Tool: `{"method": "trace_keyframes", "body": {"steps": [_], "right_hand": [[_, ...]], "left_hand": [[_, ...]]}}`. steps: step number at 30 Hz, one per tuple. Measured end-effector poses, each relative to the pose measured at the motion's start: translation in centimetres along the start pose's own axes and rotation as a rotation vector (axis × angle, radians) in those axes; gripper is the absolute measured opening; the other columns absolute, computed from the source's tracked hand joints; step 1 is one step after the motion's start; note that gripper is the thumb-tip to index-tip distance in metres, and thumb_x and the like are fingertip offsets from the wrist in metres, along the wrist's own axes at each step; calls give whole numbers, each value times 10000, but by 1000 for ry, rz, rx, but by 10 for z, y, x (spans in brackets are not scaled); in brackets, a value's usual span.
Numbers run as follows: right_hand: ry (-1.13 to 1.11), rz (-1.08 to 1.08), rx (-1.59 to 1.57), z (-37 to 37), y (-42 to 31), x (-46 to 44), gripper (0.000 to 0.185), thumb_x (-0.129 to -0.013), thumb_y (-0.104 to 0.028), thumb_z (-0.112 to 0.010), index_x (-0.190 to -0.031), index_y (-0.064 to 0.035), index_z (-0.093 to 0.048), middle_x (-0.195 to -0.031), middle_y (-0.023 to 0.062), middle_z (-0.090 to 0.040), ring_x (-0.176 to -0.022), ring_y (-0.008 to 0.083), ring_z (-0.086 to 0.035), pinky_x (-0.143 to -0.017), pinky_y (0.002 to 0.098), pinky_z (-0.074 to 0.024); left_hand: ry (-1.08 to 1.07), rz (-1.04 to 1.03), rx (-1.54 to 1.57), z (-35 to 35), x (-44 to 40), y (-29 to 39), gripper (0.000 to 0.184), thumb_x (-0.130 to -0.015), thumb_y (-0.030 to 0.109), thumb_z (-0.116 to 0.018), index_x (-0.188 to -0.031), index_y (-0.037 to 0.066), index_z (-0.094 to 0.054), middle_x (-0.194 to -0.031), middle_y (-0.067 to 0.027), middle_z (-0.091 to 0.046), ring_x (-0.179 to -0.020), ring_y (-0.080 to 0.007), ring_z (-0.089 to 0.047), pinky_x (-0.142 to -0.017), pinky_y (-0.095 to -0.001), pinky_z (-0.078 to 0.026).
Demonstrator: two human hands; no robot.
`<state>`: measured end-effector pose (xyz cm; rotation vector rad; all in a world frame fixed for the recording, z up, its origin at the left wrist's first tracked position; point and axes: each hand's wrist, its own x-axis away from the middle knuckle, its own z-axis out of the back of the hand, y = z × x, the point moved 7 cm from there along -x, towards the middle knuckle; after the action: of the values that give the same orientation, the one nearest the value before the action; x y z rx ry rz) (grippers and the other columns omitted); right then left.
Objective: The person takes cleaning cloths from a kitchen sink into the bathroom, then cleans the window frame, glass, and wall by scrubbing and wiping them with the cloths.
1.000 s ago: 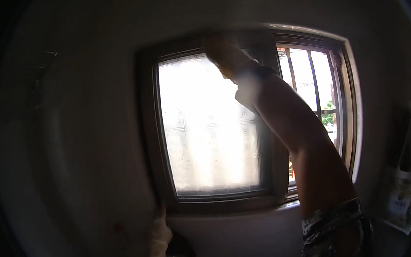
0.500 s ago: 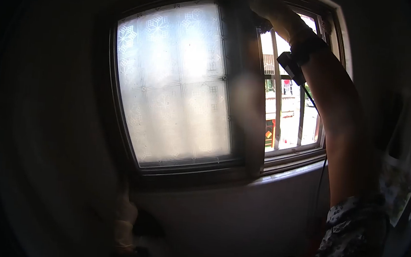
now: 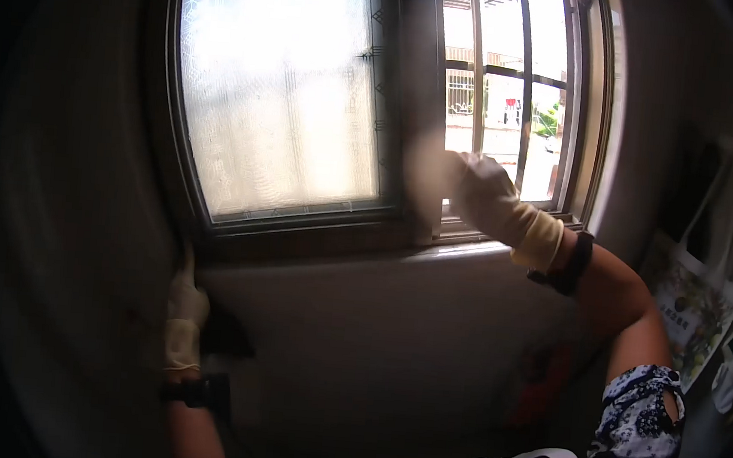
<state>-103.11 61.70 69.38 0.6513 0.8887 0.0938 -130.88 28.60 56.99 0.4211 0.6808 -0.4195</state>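
My right hand point(image 3: 489, 200), in a pale rubber glove, is at the lower part of the window's dark middle upright point(image 3: 415, 104), beside the barred opening. Its fingers are bent and closed; a pale, smeared patch lies at their tips, and I cannot make out what they grip. Low on the left, my left hand point(image 3: 186, 305), gloved too, rests by the lower corner of the window frame point(image 3: 298, 228). One finger stretches upward there, while the others are partly hidden. The frosted, patterned pane point(image 3: 282, 102) fills the left side of the window.
Metal bars point(image 3: 526, 86) cross the opening on the right, with a bright street beyond. Below the window runs a pale sill edge point(image 3: 477, 251). A printed tote bag point(image 3: 691, 311) hangs on the right wall. Something red point(image 3: 544, 385) shows dimly below.
My right hand has come down from the top of the window to near its lower edge. The view has tilted downward, and my left hand stays near the lower left corner.
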Motion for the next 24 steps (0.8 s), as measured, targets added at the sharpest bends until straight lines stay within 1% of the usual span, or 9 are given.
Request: {"method": "trace_keyframes", "body": {"steps": [1,2,6,8,14,20,21,23,24], "right_hand": [[53,-65,24,17,15,-19,264,-873,-149,-556,-1134,-152,-599,-992,94,-552,-734,205,-608,-623,342,-511],[155,-26,-79,14,20,-24,296,-740,-85,-639,-1011,-37,-529,-936,100,-587,-707,231,-593,-619,364,-485],[-316,225,44,-46,-33,36,207,-858,-213,-562,-1051,-162,-620,-932,80,-557,-737,229,-596,-637,363,-501],[-61,393,-77,-21,-35,49,166,-850,-217,-571,-977,-138,-644,-887,87,-554,-738,244,-598,-629,368,-500],[-361,250,-99,-35,-29,40,126,-848,-193,-576,-889,-113,-665,-861,99,-550,-773,254,-597,-630,386,-508],[-178,63,-391,-40,-46,29,150,-844,-210,-571,-886,-85,-640,-971,142,-567,-839,310,-599,-649,433,-511],[-231,214,-307,-40,-62,23,162,-858,-210,-553,-873,-61,-615,-988,143,-581,-846,322,-608,-661,450,-518],[-216,-58,-522,-48,-69,13,190,-848,-209,-534,-845,-30,-598,-783,174,-624,-723,361,-626,-660,452,-517],[-216,120,-367,-50,-79,13,207,-857,-216,-528,-866,-23,-603,-760,177,-610,-710,354,-624,-650,439,-518]], "left_hand": [[-4,9,-3,1,2,2,851,-764,-55,-421,-1486,301,-145,-1186,-283,-549,-1086,-433,-546,-956,-440,-439],[-63,39,58,2,2,3,854,-766,-54,-417,-1484,318,-139,-1212,-281,-536,-1102,-428,-540,-964,-436,-435],[-189,144,134,5,3,5,869,-771,-55,-405,-1477,359,-114,-1286,-262,-497,-1122,-405,-537,-964,-424,-444],[-188,145,135,6,2,6,873,-772,-55,-403,-1474,371,-106,-1294,-246,-498,-1110,-396,-547,-956,-420,-454],[-136,124,18,13,3,15,874,-776,-49,-410,-1473,373,-95,-1280,-207,-527,-1075,-383,-574,-911,-417,-483],[-221,257,-123,21,8,21,813,-783,-24,-432,-1477,325,-191,-1093,-264,-610,-966,-395,-620,-834,-468,-470],[-16,38,60,-14,-4,-12,832,-766,-61,-422,-1478,310,-203,-1072,-254,-621,-951,-400,-620,-828,-468,-470],[26,-13,122,-20,-7,-18,876,-723,-122,-404,-1482,277,-223,-1230,-242,-565,-1087,-352,-583,-918,-407,-439],[7,14,56,-43,-17,-46,894,-700,-132,-406,-1484,259,-229,-1276,-245,-536,-1137,-337,-559,-955,-381,-417]]}}
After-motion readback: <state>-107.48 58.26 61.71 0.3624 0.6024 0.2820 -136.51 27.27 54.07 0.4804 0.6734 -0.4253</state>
